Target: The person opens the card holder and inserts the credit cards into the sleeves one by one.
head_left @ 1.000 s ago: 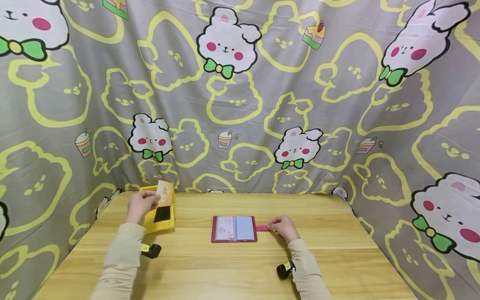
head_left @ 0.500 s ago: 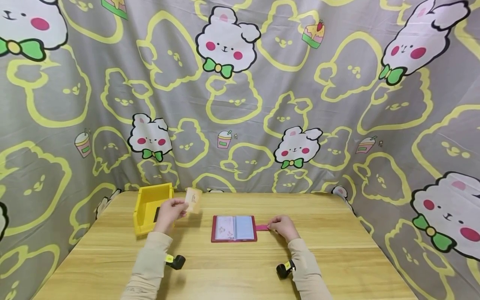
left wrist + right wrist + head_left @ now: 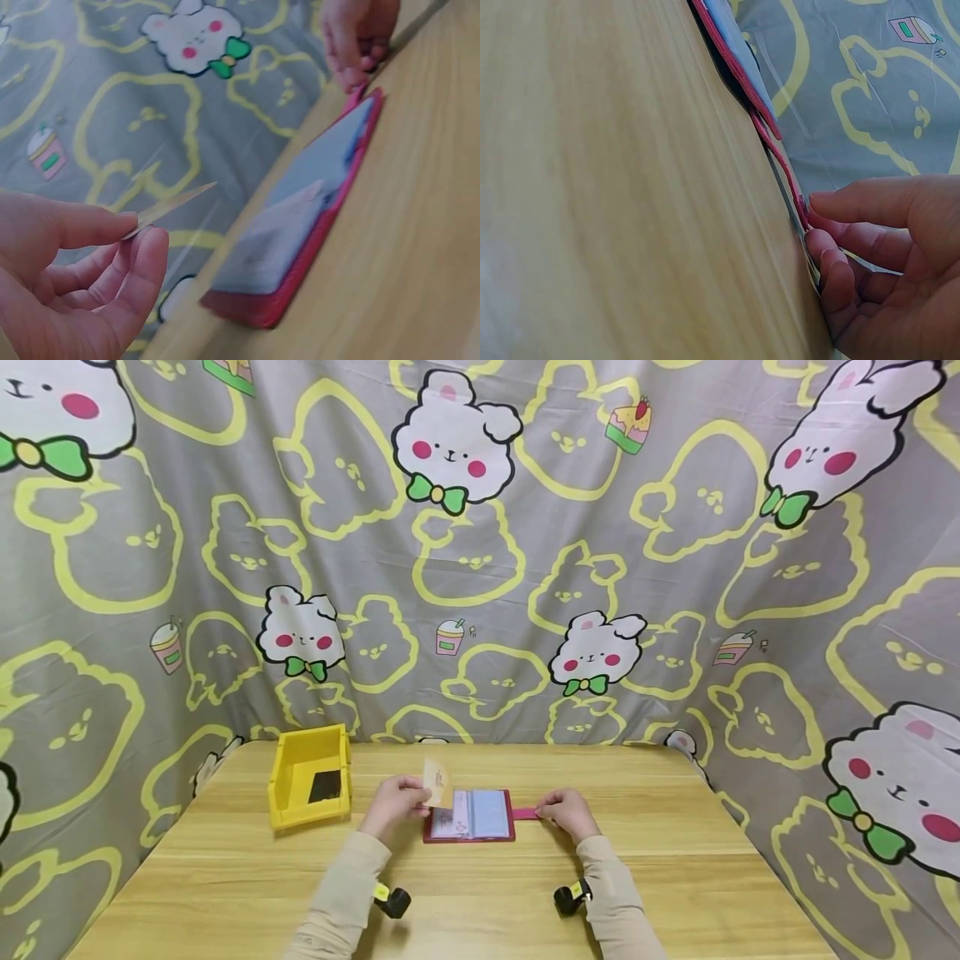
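Observation:
An orange-cream card [image 3: 437, 783] is pinched between the thumb and fingers of my left hand [image 3: 396, 803], raised above the left side of an open red card holder [image 3: 470, 840]. In the left wrist view the card [image 3: 171, 208] shows nearly edge-on, apart from the holder's clear sleeves [image 3: 274, 225]. A card with a printed design fills the holder's left sleeve, and the right one looks pale blue. My right hand [image 3: 567, 813] pinches the end of the holder's pink strap [image 3: 525, 813]; the right wrist view shows the strap [image 3: 784, 165] stretched from the cover to my fingertips.
A yellow bin [image 3: 311, 815] with a black patch inside stands at the table's back left. The wooden table [image 3: 480, 902] reaches back to a grey patterned curtain [image 3: 480, 560]. Small black cameras sit on both wrists.
My left hand has carried the card from over the yellow bin rightward to the card holder's left side. My right hand has stayed on the strap.

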The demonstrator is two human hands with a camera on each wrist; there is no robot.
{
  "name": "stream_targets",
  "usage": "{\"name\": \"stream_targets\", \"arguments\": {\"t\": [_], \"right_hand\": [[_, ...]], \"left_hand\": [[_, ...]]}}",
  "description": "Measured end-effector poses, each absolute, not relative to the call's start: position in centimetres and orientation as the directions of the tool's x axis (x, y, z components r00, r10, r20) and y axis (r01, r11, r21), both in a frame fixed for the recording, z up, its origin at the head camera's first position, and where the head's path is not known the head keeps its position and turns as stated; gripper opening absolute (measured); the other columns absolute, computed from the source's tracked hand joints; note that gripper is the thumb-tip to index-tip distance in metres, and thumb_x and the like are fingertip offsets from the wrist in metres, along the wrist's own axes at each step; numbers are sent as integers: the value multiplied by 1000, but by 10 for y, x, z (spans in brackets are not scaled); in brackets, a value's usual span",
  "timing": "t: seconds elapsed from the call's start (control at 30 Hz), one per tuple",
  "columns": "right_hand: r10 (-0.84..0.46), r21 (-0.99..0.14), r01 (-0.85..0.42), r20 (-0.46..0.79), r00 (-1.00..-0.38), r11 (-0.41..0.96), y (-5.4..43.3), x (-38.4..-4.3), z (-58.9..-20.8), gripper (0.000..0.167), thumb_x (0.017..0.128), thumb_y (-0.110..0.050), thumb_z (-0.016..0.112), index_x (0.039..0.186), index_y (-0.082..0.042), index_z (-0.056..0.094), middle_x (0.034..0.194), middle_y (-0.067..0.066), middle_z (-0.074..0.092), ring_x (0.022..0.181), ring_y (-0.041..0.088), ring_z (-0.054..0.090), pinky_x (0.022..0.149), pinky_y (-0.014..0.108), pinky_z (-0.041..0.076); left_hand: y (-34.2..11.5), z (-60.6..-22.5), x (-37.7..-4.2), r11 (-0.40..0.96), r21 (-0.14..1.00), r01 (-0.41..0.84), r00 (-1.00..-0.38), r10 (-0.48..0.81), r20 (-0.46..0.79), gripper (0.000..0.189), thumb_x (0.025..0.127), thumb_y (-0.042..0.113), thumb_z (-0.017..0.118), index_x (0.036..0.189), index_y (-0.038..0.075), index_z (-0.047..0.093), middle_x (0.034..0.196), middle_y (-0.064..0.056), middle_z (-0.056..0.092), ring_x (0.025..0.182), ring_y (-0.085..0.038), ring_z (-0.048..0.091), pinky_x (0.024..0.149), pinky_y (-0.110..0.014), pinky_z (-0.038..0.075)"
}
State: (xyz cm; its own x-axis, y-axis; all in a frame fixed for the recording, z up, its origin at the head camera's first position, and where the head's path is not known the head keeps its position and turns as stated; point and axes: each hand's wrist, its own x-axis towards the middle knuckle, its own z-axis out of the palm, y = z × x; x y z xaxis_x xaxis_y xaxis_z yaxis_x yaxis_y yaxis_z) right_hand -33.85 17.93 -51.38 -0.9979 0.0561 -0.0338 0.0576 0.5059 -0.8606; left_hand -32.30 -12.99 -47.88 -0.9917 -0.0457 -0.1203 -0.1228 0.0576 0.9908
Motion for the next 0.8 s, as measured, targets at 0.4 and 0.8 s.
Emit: {"name": "stream_targets", "arguments": {"t": [0.4, 0.8], "right_hand": [[57, -860, 61, -38, -998, 507, 180, -338, -513, 5, 84, -3, 69, 87, 0, 72, 76, 7, 63, 57, 12, 46, 53, 25, 39], [61, -860, 64, -38, -997, 506, 180, -338, -513, 5, 83, -3, 70, 87, 0, 72, 76, 6, 63, 58, 12, 46, 54, 25, 39]], "left_hand": [[-102, -498, -317, 78, 989, -129, -991, 28, -131, 13, 82, -8, 66, 89, -8, 55, 70, -7, 56, 54, -13, 61, 55, -28, 58], [-93, -504, -311, 171, 978, -122, -992, 15, -126, 14, 82, -4, 69, 90, -7, 57, 67, -7, 61, 50, -11, 62, 53, -28, 58]]}}
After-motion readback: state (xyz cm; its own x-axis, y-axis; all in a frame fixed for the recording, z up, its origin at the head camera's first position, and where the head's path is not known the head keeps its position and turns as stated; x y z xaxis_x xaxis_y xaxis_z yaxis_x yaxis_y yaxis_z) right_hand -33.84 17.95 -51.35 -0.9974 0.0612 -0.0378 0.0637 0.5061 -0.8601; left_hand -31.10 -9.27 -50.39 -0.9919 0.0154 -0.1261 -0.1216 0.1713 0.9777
